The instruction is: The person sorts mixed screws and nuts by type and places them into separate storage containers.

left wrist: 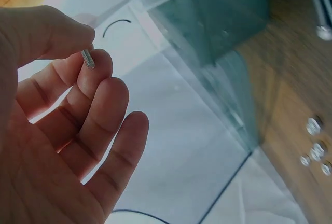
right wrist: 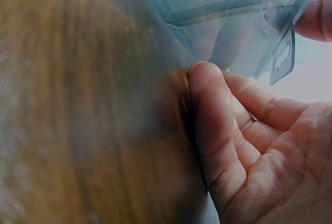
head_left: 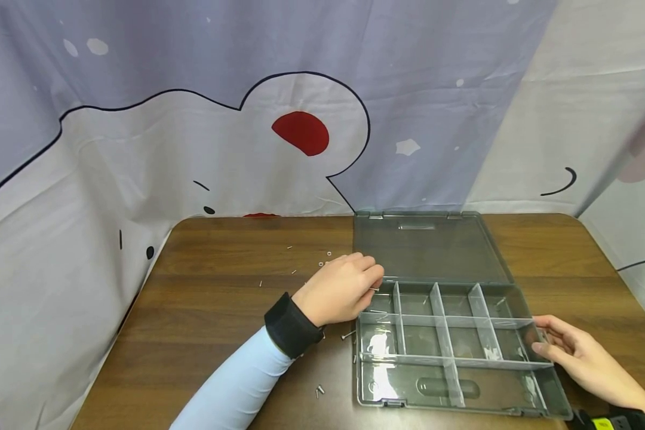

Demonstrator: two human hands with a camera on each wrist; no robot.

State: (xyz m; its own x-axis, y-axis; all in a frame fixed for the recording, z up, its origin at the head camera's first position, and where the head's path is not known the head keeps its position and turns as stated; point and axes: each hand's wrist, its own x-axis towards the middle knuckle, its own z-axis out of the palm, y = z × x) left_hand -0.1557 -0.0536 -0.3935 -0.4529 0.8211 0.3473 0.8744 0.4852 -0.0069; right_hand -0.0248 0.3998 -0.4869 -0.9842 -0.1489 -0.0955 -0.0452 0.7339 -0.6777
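My left hand (head_left: 344, 285) hovers over the back-left compartment of a clear grey compartment box (head_left: 408, 359). Its thumb and index finger pinch a small threaded screw (left wrist: 88, 59), whose end pokes out in the left wrist view; the other fingers are loosely bent. At the box's right side, my right hand (head_left: 586, 358) grips the wall, thumb over the rim and fingers against the outside. In the right wrist view those fingers (right wrist: 212, 115) lie low beside the box, close to the tabletop. The box's lid (head_left: 424, 248) lies folded back, away from me.
On the wooden table (head_left: 209, 334), small nuts (head_left: 329, 253) and thin screws lie scattered behind my left hand. One longer screw (head_left: 348, 335) lies by the box's left wall, and a couple of short screws (head_left: 319, 391) lie nearer me. A printed curtain (head_left: 204, 143) hangs behind the table.
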